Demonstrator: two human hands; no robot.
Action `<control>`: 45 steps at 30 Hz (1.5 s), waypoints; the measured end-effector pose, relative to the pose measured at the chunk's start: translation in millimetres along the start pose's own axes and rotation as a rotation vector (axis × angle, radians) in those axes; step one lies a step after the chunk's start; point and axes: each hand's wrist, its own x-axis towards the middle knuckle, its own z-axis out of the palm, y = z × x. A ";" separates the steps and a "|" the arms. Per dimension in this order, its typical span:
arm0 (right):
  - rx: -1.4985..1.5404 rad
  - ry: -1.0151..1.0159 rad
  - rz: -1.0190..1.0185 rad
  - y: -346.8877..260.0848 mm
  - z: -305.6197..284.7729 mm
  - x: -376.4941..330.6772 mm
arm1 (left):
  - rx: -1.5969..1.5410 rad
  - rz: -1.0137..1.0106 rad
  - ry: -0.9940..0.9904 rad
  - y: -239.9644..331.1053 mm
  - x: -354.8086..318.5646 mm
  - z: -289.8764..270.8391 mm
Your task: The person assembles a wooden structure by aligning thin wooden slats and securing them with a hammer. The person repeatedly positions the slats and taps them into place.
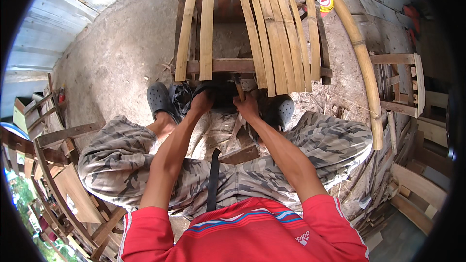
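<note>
Between my feet lies a black bag [224, 101], dark and crumpled, its inside too dark to make out. My left hand [202, 101] is closed at the left edge of the bag, its fingers partly hidden. My right hand [246, 106] is wrapped round the wooden handle [240, 89] of a tool that points away from me; its head is lost in the dark. Just beyond both hands, long bamboo strips [279, 39] lie side by side across a low wooden frame [221, 65], with a wide gap between the left pair and the others.
A thick bamboo pole [361, 53] lies along the right side. Near it are a yellow and red round can [324, 0] and a wooden stool-like frame [398, 59]. Scraps of wood [238, 155] litter the floor under my legs. Wooden furniture parts [73, 189] stand at left.
</note>
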 end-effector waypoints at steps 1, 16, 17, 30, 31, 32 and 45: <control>-0.031 0.017 -0.022 5.7 0.2 -1.9 | 0.026 0.022 -0.013 1.0 -2.2 3.0; -0.286 -0.120 0.046 33.6 -4.6 -15.7 | 0.055 0.012 -0.020 -17.8 -25.1 65.0; -0.336 -0.118 0.038 30.6 -6.4 -17.2 | 0.011 0.029 0.078 -22.4 -23.7 75.3; -0.303 -0.102 0.059 24.4 -13.7 -25.4 | 0.024 -0.216 0.038 -4.2 -11.9 104.9; -0.290 -0.107 0.061 24.2 -14.5 -25.2 | 0.020 -0.201 0.010 -8.1 -10.6 108.1; -0.272 -0.106 0.069 26.4 -16.7 -25.4 | 0.021 -0.178 -0.023 -15.8 -4.2 117.1; -0.384 -0.095 0.050 32.2 -16.8 -14.2 | -0.394 0.061 -0.171 -32.0 9.7 58.1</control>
